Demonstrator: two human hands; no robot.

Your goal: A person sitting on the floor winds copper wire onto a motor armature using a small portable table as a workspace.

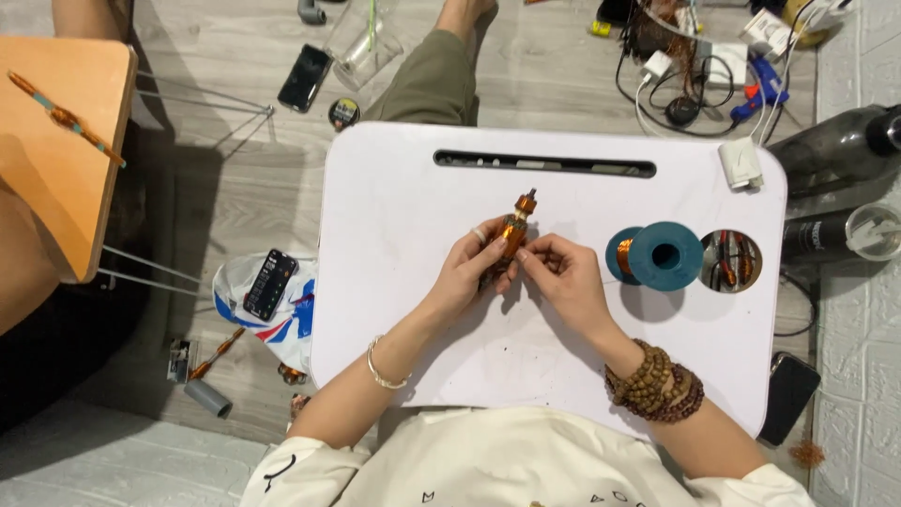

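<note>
A small rotor wound with copper wire [517, 222] stands tilted over the middle of the white lap table [394, 216]. My left hand [466, 274] grips its lower part from the left, with a ring on one finger. My right hand [561, 279] pinches at it from the right, fingertips touching the lower copper winding. A blue spool of copper wire [655, 254] lies on its side just right of my right hand. A thin wire between spool and rotor cannot be made out.
A round cup hole [730, 261] at the table's right holds small tools. A white adapter [740, 162] sits at the far right corner, and a long slot [544, 163] runs along the far edge. Phones [269, 283], cables, a bottle [845, 235] and an orange stool [56, 141] surround the table.
</note>
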